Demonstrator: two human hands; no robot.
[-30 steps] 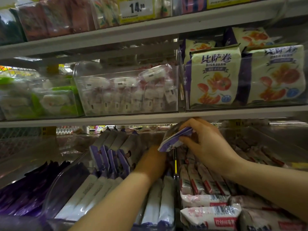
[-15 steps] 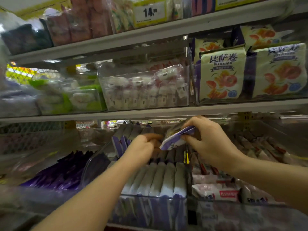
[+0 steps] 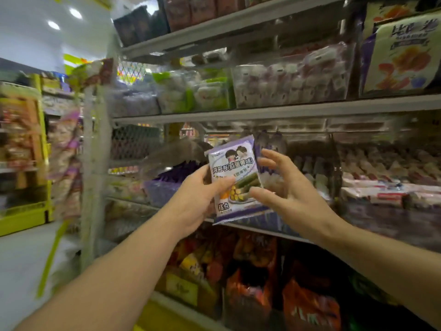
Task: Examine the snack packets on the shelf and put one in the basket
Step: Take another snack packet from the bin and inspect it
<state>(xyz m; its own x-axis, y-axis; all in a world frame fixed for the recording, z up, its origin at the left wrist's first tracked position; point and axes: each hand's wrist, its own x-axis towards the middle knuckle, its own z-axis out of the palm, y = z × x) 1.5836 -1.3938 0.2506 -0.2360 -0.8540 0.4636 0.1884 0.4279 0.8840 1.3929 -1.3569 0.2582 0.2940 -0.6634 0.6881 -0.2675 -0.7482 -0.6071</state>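
Note:
A purple and white snack packet (image 3: 235, 174) stands upright in front of the shelf, its printed face towards me. My left hand (image 3: 194, 199) grips its left edge, thumb across the front. My right hand (image 3: 284, 187) is beside the packet's right edge with fingers spread and relaxed; its thumb lies near the lower right corner, and I cannot tell whether it touches. No basket is in view.
The grey shelf (image 3: 274, 111) carries clear bins of small packets (image 3: 293, 80) and large bags (image 3: 401, 58) at the upper right. Red and white packets (image 3: 381, 192) lie on the right, orange bags (image 3: 307, 304) below. An aisle with a yellow rack (image 3: 23, 218) opens to the left.
The packet has come out of the shelf bin and now faces me. My left hand took hold of it and my right hand loosened. The view swung left and back.

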